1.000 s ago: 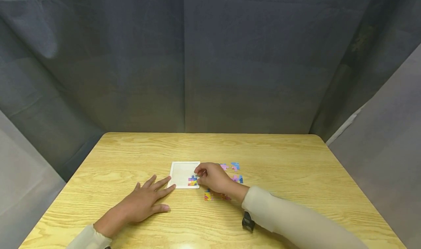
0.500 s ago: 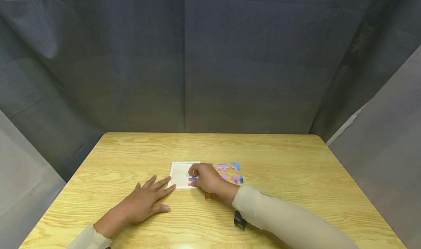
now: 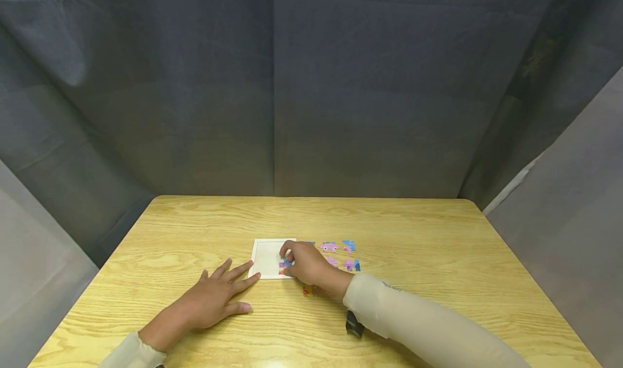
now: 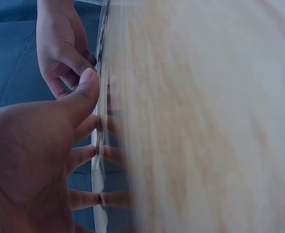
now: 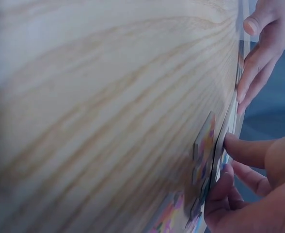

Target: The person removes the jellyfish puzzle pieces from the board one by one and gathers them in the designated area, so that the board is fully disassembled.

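Note:
A white-rimmed puzzle tray (image 3: 274,240) lies flat on the table. My left hand (image 3: 209,300) rests palm down at its left, fingers spread, two fingertips on the tray's left edge. Over the tray's right side, my right hand (image 3: 309,264) bends its thumb and fingers around a jigsaw piece, mostly hidden by the fingers. Just left of the thumb shows a colourful jigsaw piece (image 3: 282,267) in the tray's lower right corner. From the right wrist, the thumb and fingertips of that hand (image 5: 259,189) are seen low against the tray.
Loose jigsaw pieces lie right of the tray: a pink one with eyes (image 3: 329,247), a blue and pink one (image 3: 348,245), another below it (image 3: 351,265), and a yellow-red one (image 3: 308,290) nearer the front, partly under the right wrist. A dark curtain (image 3: 311,114) hangs behind the wooden table (image 3: 413,238).
My right hand has moved slightly left over the tray's lower right corner, then stayed there. More loose pieces show behind it. My left hand has kept its place.

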### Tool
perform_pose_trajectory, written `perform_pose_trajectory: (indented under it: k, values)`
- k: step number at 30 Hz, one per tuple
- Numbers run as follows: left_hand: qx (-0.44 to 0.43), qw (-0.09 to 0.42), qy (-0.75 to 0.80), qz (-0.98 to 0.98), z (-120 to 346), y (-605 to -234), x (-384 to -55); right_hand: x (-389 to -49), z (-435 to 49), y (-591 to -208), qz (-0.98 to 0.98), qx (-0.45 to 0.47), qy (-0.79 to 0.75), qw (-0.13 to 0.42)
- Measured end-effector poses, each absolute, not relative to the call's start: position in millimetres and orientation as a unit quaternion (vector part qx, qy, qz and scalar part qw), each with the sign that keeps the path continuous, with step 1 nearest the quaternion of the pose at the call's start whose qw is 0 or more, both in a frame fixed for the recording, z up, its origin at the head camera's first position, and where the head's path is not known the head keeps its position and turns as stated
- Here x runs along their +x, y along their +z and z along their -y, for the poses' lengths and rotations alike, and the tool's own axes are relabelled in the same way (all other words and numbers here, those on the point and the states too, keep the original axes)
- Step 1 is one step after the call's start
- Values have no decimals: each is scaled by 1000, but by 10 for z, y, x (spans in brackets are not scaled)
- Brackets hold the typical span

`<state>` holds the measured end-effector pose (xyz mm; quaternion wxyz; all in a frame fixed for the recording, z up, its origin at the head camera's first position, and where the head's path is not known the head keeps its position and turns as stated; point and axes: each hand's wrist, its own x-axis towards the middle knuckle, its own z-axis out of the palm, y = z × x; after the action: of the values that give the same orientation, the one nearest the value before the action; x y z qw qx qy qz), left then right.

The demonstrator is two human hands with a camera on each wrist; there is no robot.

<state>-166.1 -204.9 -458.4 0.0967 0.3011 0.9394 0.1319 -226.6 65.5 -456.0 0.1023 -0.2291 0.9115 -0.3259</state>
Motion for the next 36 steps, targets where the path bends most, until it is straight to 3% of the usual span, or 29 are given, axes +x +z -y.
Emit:
perform_pose_trajectory:
  k: [12, 36]
  values:
    - [302, 96, 135, -939, 2045, -4566, -1652, -2227, -642, -4516, -908, -258, -319, 82]
    - [303, 99, 134, -938, 2048, -4573, -1657, -2204, -720, -4467, -889, -264, -363, 92]
